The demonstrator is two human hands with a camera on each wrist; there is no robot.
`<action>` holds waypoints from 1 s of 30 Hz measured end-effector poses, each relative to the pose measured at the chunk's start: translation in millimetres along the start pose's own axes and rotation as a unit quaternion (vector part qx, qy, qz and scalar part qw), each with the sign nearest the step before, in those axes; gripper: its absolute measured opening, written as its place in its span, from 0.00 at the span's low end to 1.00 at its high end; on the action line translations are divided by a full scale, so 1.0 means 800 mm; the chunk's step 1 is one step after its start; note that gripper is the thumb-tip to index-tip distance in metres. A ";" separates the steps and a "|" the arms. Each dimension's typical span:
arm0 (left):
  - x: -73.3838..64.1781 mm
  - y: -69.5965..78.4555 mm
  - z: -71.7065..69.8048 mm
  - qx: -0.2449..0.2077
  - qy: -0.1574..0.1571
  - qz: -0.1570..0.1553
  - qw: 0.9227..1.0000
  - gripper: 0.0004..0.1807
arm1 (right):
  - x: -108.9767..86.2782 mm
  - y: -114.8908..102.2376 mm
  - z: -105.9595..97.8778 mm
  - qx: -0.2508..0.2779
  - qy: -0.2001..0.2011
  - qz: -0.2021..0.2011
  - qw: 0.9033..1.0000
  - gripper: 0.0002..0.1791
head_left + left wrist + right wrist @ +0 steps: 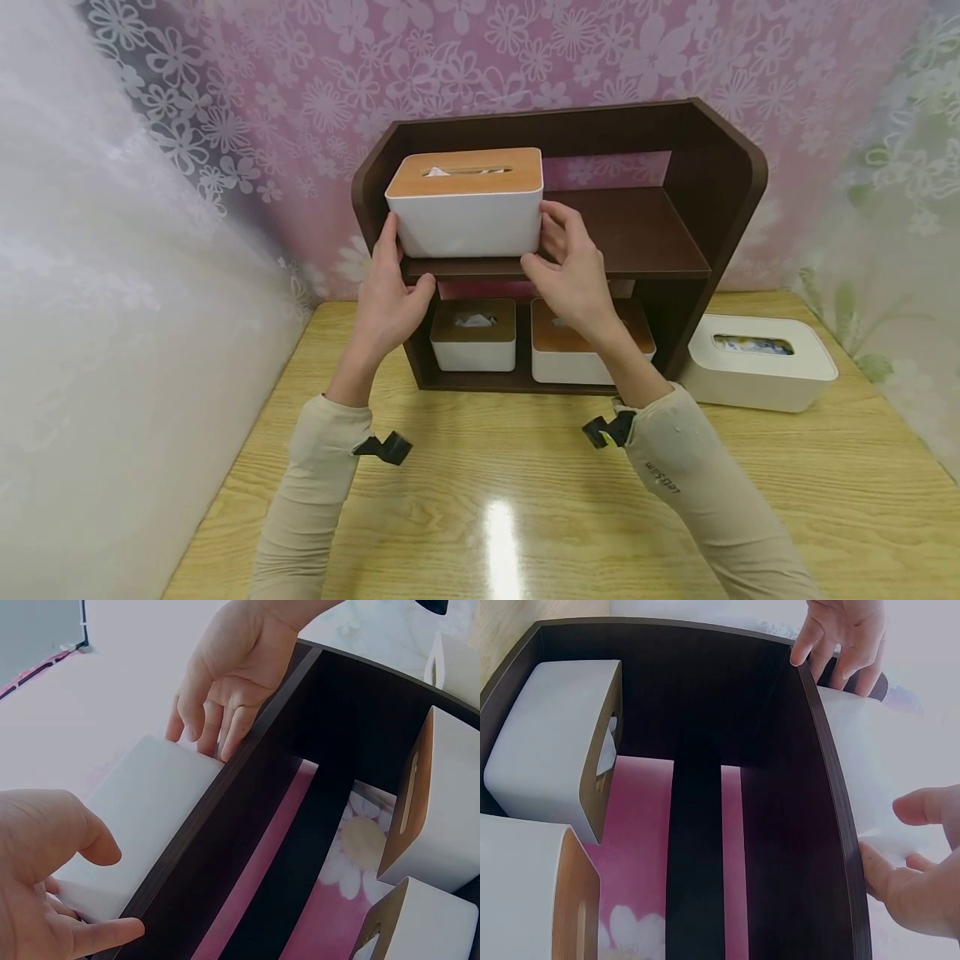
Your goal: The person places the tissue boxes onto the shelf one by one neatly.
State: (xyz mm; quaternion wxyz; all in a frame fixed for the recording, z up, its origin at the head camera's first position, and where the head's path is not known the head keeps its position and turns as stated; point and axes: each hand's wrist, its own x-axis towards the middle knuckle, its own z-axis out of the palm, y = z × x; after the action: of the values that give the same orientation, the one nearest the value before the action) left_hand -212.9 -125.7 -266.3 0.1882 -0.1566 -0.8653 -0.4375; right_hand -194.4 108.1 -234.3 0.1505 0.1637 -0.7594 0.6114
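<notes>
Between left hand (392, 302) and right hand (576, 275) sits a tissue box (467, 223).

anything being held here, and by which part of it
The upper tissue box, between its two ends: left hand against its left end, right hand its right.

Prob. home rm (floral backdrop (570, 58), wd tbl (465, 458)).

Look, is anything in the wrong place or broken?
Maybe the cream rectangular box: it stands alone on the yellowish wooden table, outside the dark-brown wooden shelf that holds three white, brown-topped rectangular boxes. Nothing looks spilled or broken.
</notes>
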 end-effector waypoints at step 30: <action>-0.029 -0.003 0.001 -0.084 -0.021 0.007 0.996 0.43 | -0.017 0.053 -0.015 0.045 0.014 -0.039 0.998 0.31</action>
State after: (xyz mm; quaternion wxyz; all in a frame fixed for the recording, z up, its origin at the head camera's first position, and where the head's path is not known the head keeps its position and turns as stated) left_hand -193.5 -128.7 -279.6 0.1592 -0.1869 -0.8282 -0.5038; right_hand -200.1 129.0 -274.9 0.1777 0.1912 -0.7221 0.6407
